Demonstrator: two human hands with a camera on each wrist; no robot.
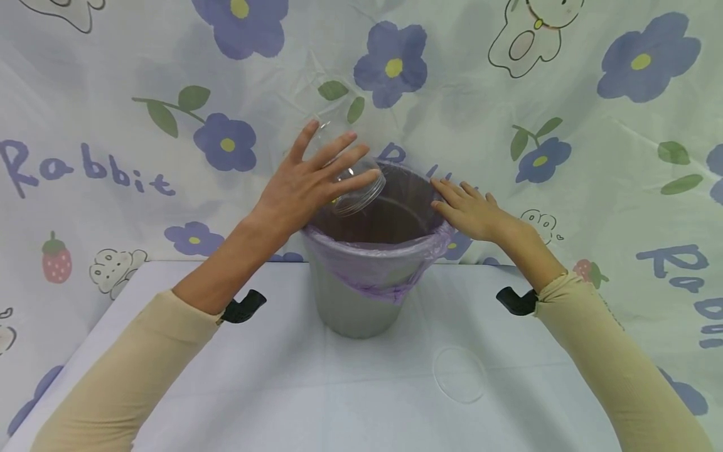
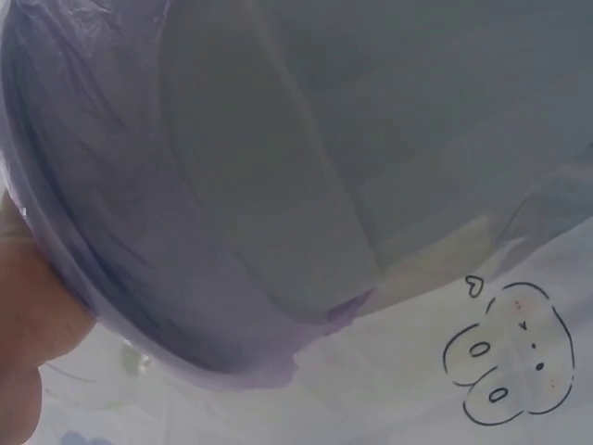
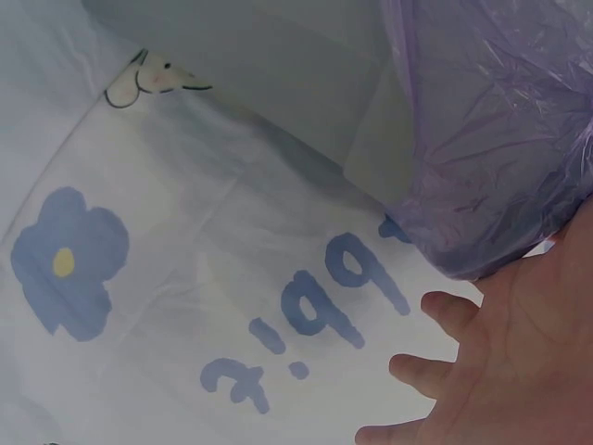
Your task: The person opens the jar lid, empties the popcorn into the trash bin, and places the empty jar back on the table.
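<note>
A grey trash can stands on the white table, lined with a thin purple trash bag folded over its rim. My left hand holds a clear plastic jar above the left side of the can. The jar is tilted, its mouth toward the can's inside, and my fingers partly hide it. On the other side, my right hand rests at the can's right rim with its fingers extended. The right wrist view shows its palm beside the bag-covered rim, fingers spread.
A thin clear ring or disc lies flat on the table, to the front right of the can. Behind the table hangs a white cloth printed with blue flowers, rabbits and lettering.
</note>
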